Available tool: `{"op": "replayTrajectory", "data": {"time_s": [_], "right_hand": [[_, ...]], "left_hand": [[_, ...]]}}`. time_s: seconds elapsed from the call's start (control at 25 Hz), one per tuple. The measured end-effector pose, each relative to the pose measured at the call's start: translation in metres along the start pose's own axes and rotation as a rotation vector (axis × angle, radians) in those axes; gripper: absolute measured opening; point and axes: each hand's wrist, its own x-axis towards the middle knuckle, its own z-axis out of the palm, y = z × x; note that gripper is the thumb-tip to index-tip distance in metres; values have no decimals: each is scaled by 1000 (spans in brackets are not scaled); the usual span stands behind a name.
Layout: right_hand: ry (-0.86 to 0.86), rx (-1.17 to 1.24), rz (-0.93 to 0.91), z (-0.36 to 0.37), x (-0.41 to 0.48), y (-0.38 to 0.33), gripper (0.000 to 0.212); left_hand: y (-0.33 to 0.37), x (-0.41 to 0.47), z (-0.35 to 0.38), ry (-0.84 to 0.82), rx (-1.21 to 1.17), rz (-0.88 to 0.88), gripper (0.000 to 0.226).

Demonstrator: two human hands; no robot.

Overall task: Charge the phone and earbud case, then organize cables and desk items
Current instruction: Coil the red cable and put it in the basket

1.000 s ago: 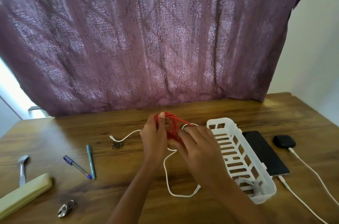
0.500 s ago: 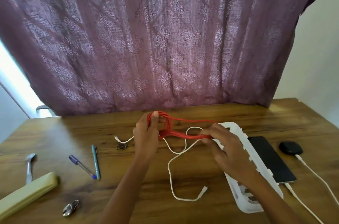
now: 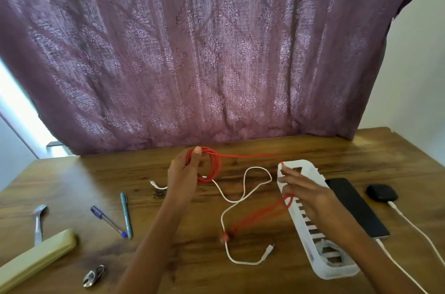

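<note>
My left hand grips a coil of red cable held up above the wooden desk. A red strand runs right to my right hand, which pinches it over the white slotted basket; the loose red end trails down to the desk, blurred. A white cable lies loose between my hands. Right of the basket lies the black phone with a white cable plugged in. The black earbud case sits further right, also on a white cable.
On the left lie a teal pen, a blue pen, a spoon, a pale green case and a metal clip. A small dark object sits by the left wrist. A purple curtain hangs behind the desk.
My right hand has drawn a length of red cable out to the right, away from the coil in my left hand. The red end now swings low over the desk.
</note>
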Motion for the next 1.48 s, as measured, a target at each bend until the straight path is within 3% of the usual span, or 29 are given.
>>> {"op": "replayTrajectory", "data": {"time_s": [0.12, 0.24, 0.32, 0.44, 0.56, 0.68, 0.92, 1.08, 1.2, 1.28, 1.4, 1.48], "right_hand": [[-142, 82, 89, 20, -8, -1, 46], [-313, -13, 214, 24, -1, -21, 61], [-151, 26, 273, 18, 13, -45, 52], [252, 326, 340, 4, 44, -87, 29], [339, 296, 430, 7, 63, -95, 33], [343, 278, 495, 9, 66, -91, 34], [152, 677, 626, -10, 70, -84, 22], [92, 510, 601, -10, 72, -78, 11], [95, 287, 546, 2, 66, -71, 15], [108, 276, 522, 4, 64, -70, 16], [166, 417, 563, -1, 64, -72, 16], [159, 616, 662, -5, 63, -70, 27]], "left_hand": [[9, -7, 8, -29, -141, -80, 24], [12, -14, 17, -53, -182, -86, 26], [14, -18, 23, -45, -209, -75, 26], [16, -27, 35, -57, -206, -42, 28], [17, -37, 42, -91, -244, -56, 28], [20, -41, 41, -168, -360, -100, 26], [15, -48, 39, -237, -410, -136, 27], [10, -53, 43, -280, -410, -79, 33], [7, -54, 46, -295, -365, -27, 33], [5, -54, 46, -310, -354, -26, 28], [3, -53, 43, -377, -362, -68, 31], [1, -49, 41, -400, -342, -77, 34]]}}
